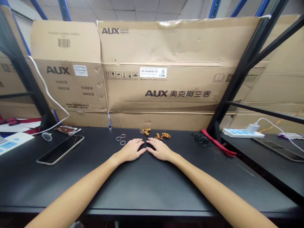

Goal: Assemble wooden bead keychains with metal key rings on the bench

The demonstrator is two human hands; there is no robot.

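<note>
My left hand [132,149] lies flat on the black table, palm down, fingers stretched out. Mirroring it, my right hand [159,149] rests flat as well, and the fingertips of both nearly meet. Neither holds anything. Just left of my left hand are several metal rings [123,142]. Beyond the fingertips sits a brown bead charm [146,131] with what looks like a ring on it. More brown bead charms [162,136] lie just behind my right hand. A pile of black loops [202,140] is farther right.
A smartphone [60,150] lies at left, near a small packet [67,129] and a white cable [51,98]. A red strap [218,144] crosses the right edge by a black frame post. Cardboard [180,47] walls the back. A power strip [242,133] sits on the neighbouring table.
</note>
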